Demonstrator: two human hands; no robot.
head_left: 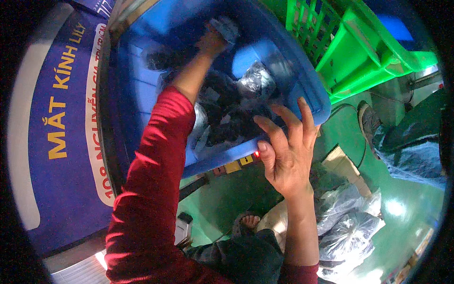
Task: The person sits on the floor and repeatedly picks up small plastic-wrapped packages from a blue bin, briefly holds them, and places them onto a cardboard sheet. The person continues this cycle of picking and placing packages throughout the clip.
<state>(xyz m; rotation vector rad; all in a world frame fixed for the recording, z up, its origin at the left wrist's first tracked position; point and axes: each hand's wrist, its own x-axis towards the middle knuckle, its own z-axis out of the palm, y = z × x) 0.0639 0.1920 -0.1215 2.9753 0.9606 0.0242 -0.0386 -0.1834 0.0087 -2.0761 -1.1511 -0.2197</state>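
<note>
Far left: purple sign (64,118), yellow and red lettering. Next, blue bin (222,158), dark items in clear bags (220,92) piled inside. Left hand (209,45) reaches to the bin's far side; blurred, but grip looks closed on a greyish plastic packet (226,29), so packet is inside the bin. Right hand (289,158) at near rim: grip released, fingers spread, rim contact unclear. Lower right, clear bags (350,229) on green floor (383,182). Green crate (359,54) beside bin, then someone's shoe (367,120).
</note>
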